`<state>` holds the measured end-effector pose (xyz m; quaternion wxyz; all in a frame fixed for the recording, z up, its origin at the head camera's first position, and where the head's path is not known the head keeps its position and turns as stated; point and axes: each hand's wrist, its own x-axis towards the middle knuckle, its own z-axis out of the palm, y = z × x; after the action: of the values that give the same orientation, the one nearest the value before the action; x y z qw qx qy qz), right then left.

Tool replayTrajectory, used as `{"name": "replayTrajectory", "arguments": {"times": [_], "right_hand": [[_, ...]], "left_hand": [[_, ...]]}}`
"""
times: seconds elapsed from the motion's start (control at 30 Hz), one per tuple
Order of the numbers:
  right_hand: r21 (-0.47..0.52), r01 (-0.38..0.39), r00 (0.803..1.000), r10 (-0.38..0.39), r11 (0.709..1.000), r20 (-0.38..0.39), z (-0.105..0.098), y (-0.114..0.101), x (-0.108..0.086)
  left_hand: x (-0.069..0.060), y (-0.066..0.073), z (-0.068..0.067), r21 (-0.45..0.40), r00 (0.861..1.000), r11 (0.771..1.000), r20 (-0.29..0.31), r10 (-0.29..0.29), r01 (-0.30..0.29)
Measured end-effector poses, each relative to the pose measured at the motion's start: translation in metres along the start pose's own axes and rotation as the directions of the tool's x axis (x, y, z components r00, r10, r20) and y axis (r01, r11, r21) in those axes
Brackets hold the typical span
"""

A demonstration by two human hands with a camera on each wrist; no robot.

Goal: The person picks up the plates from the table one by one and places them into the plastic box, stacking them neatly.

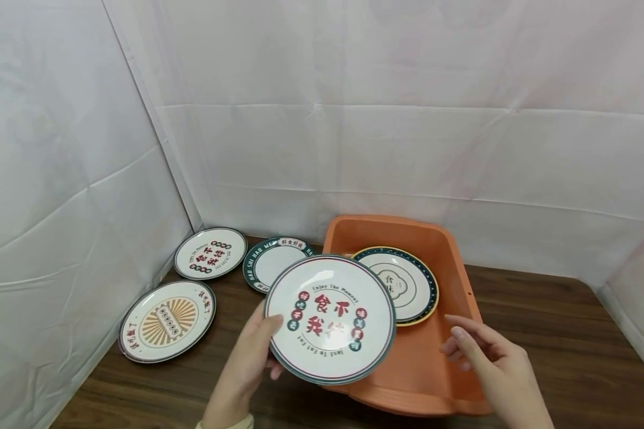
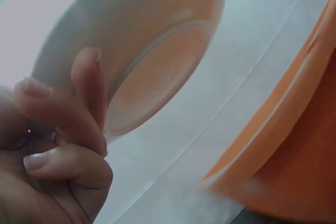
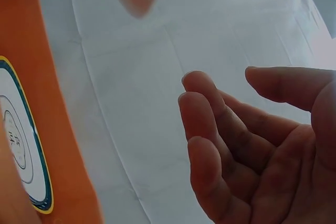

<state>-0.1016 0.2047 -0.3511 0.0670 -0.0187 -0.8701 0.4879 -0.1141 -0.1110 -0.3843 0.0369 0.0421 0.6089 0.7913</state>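
Note:
My left hand grips the left edge of a white plate with a green rim and red lettering, thumb on top and fingers beneath. The plate is tilted and held over the near left part of an orange basin. In the left wrist view the plate's underside and its foot ring show, with curled fingers at its edge. My right hand hovers over the basin's right side, its fingers loosely bent and holding nothing. Inside the basin lies a plate with a dark green, yellow-edged rim.
Left of the basin, three plates lie on the dark wooden table: a green-banded plate, a red-lettered plate and a sunburst-patterned plate. White cloth walls stand behind and at the sides.

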Motion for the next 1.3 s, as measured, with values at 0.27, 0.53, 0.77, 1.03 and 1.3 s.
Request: {"name": "replayTrajectory", "arguments": {"times": [0.27,0.53,0.77,1.03,1.3], "right_hand": [[0.113,-0.082,0.992,0.07,0.99,0.104,0.013,-0.003,0.006],[0.294,-0.141,0.971,0.075,0.945,0.225,0.022,-0.003,0.01],[0.342,-0.133,0.973,0.058,0.93,0.222,0.024,-0.001,0.013],[0.335,-0.154,0.971,0.079,0.93,0.227,0.022,-0.001,0.017],[0.342,-0.16,0.962,0.068,0.926,0.265,0.025,-0.001,0.016]], "left_hand": [[0.002,-0.008,0.027,-0.035,0.999,0.999,0.044,0.011,-0.009],[0.001,-0.019,0.051,-0.025,0.998,1.0,0.066,-0.004,0.006],[0.001,-0.024,0.064,-0.024,0.994,0.999,0.11,-0.027,0.029],[0.004,-0.023,0.058,0.009,0.988,0.999,0.144,-0.05,0.049],[0.009,-0.023,0.057,0.128,0.999,0.992,0.047,-0.009,0.002]]}}
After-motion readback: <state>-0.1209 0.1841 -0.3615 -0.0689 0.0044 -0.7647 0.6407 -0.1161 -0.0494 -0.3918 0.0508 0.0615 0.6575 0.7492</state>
